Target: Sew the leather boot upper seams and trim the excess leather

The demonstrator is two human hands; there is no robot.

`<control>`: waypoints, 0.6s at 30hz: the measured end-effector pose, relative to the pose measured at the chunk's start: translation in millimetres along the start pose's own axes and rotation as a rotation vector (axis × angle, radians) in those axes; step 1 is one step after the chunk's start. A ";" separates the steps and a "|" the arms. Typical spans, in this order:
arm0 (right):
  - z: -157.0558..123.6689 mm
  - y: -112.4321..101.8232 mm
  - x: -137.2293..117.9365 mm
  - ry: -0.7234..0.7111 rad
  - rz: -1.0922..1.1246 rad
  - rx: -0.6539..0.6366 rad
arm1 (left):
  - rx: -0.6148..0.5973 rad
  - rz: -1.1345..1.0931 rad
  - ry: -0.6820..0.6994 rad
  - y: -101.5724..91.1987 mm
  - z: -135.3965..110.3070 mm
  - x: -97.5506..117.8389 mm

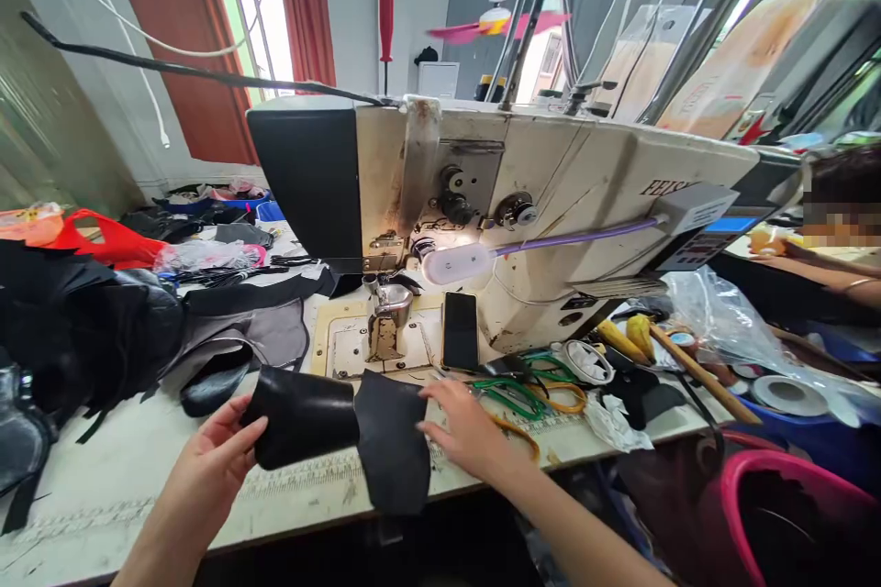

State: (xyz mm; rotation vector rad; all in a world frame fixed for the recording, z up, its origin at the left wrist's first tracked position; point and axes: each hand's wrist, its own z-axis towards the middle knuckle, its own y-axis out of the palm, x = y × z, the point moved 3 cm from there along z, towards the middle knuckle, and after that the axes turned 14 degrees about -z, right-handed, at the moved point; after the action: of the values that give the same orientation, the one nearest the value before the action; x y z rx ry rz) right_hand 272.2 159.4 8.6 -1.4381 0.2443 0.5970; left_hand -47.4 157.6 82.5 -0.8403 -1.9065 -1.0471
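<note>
The left hand (224, 445) is clamped on the left end of a glossy black piece (306, 419), its thumb over the near face and the fingers behind. The piece is held above the table (275, 506) near its front edge, and its right end meets a matte black piece (394, 445), whose lower end reaches the table's front edge; whether the two are joined, I cannot tell. The right hand (462, 429) is at the matte piece's right side, thumb and forefinger tips apart; whether it grips the material is unclear. A ruler strip (327, 474) runs along the table's front edge beneath the work. Behind stands a sewing machine (585, 170), with a phone (460, 332) upright against it. Green-handled scissors (507, 400) lie just beyond the right hand. Toward the table's left edge are heaped black pieces (103, 321), with a grey piece (284, 337) beside them.
</note>
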 end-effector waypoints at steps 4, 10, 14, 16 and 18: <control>40.5 31.9 -29.5 0.088 0.024 -0.065 | 0.121 0.115 0.218 -15.6 -14.3 21.2; 48.8 -14.3 -32.6 -0.108 0.277 -0.310 | 0.092 0.121 0.221 -26.6 -10.9 29.1; 39.1 -47.6 -58.2 -0.156 0.792 -0.552 | -0.109 -0.097 -0.050 2.1 -12.5 7.9; 40.2 -45.1 -73.8 -0.106 0.934 -0.585 | -0.191 -0.131 -0.150 17.7 -19.0 -5.5; 44.3 -33.6 -83.5 -0.050 0.900 -0.550 | -0.238 -0.162 -0.206 29.2 -27.7 -16.7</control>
State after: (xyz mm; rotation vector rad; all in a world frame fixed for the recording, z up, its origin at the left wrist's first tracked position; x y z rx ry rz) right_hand 211.7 182.1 85.4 -1.8088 0.7477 1.5164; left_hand -6.7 143.2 88.2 -0.9711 -2.0756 -1.3511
